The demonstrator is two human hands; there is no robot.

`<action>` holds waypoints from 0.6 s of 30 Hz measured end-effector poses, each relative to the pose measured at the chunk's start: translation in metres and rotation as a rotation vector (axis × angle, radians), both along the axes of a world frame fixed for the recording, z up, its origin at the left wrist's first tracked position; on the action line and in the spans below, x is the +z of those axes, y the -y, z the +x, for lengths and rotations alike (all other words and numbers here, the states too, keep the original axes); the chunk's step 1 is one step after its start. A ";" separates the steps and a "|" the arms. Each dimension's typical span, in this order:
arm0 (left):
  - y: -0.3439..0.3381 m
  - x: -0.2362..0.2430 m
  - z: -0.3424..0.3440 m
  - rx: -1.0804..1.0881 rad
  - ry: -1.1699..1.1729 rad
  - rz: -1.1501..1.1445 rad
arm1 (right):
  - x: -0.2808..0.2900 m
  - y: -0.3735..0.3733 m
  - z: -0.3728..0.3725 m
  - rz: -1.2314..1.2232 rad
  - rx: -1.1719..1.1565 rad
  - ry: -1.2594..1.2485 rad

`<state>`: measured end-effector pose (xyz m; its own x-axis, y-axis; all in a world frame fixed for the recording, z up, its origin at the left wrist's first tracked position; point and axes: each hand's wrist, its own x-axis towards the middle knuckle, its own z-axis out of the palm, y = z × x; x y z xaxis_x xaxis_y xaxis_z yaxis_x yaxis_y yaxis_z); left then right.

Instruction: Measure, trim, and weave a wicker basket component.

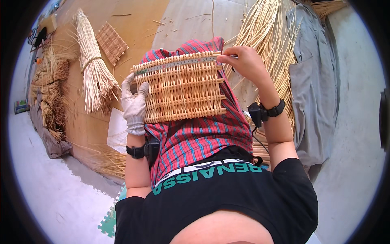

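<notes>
The thumb and index finger of the bare right hand (245, 63) are pinched together at the end of the measuring tape (174, 62), by the upper right corner of the woven wicker panel (183, 90); whether they also grip the rod end there, I cannot tell. The gloved left hand (134, 105) is closed on the panel's left edge, thumb across the front face, its other fingers mostly hidden behind.

The panel lies over the checked cloth (195, 140) on the person's lap, its near edge toward the body. The tape runs flat along its far edge.

A slack pinch could let the tape slip off the corner or bow, so a reading would come out wrong. The far edge curves in this view, perhaps partly from the lens; if the panel itself bends, the tape may not follow it truly. The soft lap could also let the panel tilt under uneven pressure.

The panel is honey-coloured and roughly rectangular, closely woven around stouter rods whose cut ends jut unevenly from the right side. Small gaps show between the strands.

Farther out on the floor lie a tied wicker bundle (90, 65), a smaller woven mat (111, 42), loose pale strands (264, 26) and a grey cloth (313, 93).
</notes>
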<state>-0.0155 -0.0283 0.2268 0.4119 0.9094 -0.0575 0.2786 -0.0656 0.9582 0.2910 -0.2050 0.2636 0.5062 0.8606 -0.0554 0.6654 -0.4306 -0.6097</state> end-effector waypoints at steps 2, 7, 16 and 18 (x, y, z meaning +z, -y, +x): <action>-0.003 -0.005 -0.004 0.003 -0.049 0.036 | -0.003 -0.002 -0.001 0.012 0.008 0.011; -0.003 -0.004 -0.014 -0.021 0.000 0.150 | 0.002 -0.004 -0.006 0.080 0.058 0.062; 0.039 0.036 -0.061 -0.047 -0.371 0.362 | 0.019 0.053 -0.042 -0.015 0.080 -0.286; 0.042 0.025 -0.061 -0.044 -0.405 0.359 | 0.015 0.055 -0.047 -0.032 0.076 -0.303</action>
